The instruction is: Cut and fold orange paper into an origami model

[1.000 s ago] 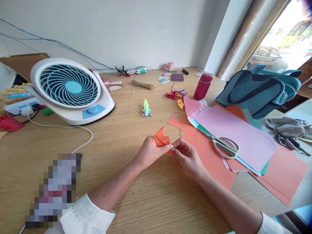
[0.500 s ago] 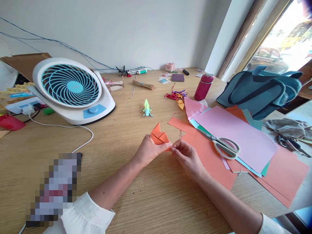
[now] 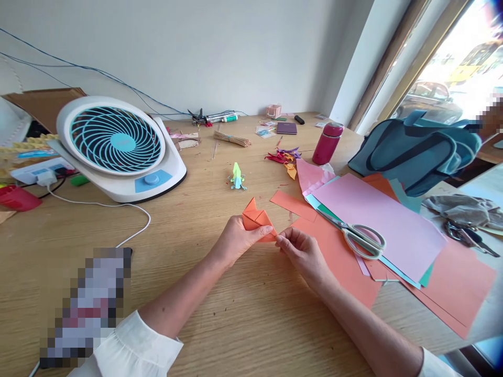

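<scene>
Over the middle of the table, my left hand (image 3: 238,238) holds a folded orange paper (image 3: 254,215), thumb on top and fingers behind it. A pointed flap sticks up at the paper's upper left. My right hand (image 3: 301,251) pinches the paper's lower right corner between thumb and forefinger, its other fingers curled. Beyond the hands stands a small green and blue folded paper figure (image 3: 237,177). To the right, scissors (image 3: 363,241) lie on a pink sheet (image 3: 377,209) and other coloured sheets.
A white fan (image 3: 121,149) stands at the left, its cable running over the table (image 3: 176,293). Small red, purple and orange paper pieces (image 3: 288,157) lie near a magenta bottle (image 3: 328,143). A teal bag (image 3: 412,149) is at the right. Part of a person shows at the right edge.
My right thumb and forefinger have closed on the paper's corner. My left thumb has shifted slightly up and left. The view has moved a little, and a person has come into sight at the right.
</scene>
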